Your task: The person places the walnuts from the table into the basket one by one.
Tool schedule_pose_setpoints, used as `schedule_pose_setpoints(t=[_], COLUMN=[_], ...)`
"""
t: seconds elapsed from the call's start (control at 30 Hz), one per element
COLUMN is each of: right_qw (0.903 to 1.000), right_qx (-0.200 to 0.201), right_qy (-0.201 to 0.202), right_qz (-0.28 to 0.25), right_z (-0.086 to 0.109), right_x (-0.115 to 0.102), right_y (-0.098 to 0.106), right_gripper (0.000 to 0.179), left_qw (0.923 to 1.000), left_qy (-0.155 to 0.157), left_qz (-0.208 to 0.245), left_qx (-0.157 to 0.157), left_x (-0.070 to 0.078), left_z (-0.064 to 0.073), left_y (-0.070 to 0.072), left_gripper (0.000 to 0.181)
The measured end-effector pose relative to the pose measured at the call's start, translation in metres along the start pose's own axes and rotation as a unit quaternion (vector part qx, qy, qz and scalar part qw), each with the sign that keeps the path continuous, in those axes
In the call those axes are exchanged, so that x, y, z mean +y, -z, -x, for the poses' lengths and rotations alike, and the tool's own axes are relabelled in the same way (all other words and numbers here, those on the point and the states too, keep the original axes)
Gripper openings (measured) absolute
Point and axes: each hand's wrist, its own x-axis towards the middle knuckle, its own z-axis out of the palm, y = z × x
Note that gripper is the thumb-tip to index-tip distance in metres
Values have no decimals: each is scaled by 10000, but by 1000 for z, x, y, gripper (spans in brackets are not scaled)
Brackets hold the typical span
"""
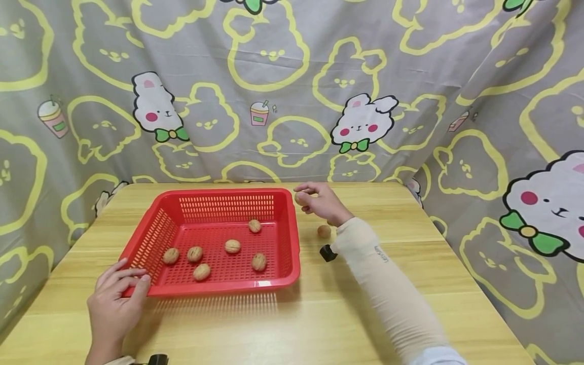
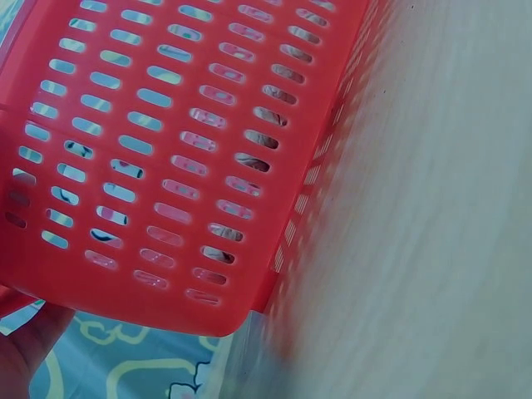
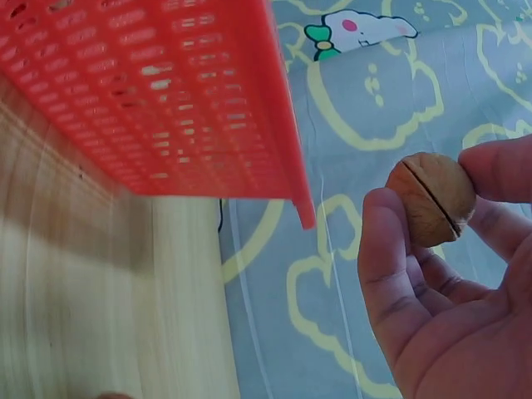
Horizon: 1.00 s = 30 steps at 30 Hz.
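Note:
A red plastic basket (image 1: 219,291) with slotted walls stands on the table, several walnuts (image 1: 232,247) spread over its floor. At its near left corner my left hand (image 1: 116,299) holds the rim, fingers over the edge; in the left wrist view only part of that hand (image 2: 33,345) shows below the rim. Just beyond the basket's right rim, my right hand (image 1: 324,203) pinches a walnut (image 3: 432,198) between thumb and fingertips, held up off the table. Below the right wrist, another walnut (image 1: 324,231) lies on the table, with one more partly hidden behind it.
The wooden table (image 1: 365,324) extends in front of and to the right of the basket. A patterned curtain (image 1: 292,91) with cartoon animals hangs behind the table and along both sides. A small black wrist device (image 1: 327,252) sits under the right forearm.

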Motion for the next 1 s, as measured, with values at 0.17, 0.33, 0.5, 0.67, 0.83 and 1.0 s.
schedule_pose_setpoints(t=[0.17, 0.33, 0.5, 0.67, 0.83, 1.0], right_qw=[10000, 9998, 9999, 9998, 9999, 9996], right_qx=[-37, -91, -80, -140, -103, -125], right_qy=[67, 59, 43, 64, 105, 51], right_qz=[-26, 139, 123, 107, -37, -233], right_z=[-2, -3, -6, -9, -11, -14], right_x=[-2, -7, -16, -22, -28, -34], right_y=[-8, -15, -19, -24, -30, -39], right_gripper=[32, 38, 38, 36, 33, 33], left_qw=[10000, 10000, 10000, 9999, 9997, 9999], left_qy=[19, 32, 17, 123, 226, 159], left_qz=[-26, -33, -7, -48, -44, -16], left_qx=[-10, 20, 22, 47, 27, 18], left_x=[1, 3, 1, 2, 2, 1], left_z=[1, 3, 1, 1, 0, -1], left_y=[2, 3, 1, 0, -1, -1], left_gripper=[19, 19, 19, 19, 19, 19])
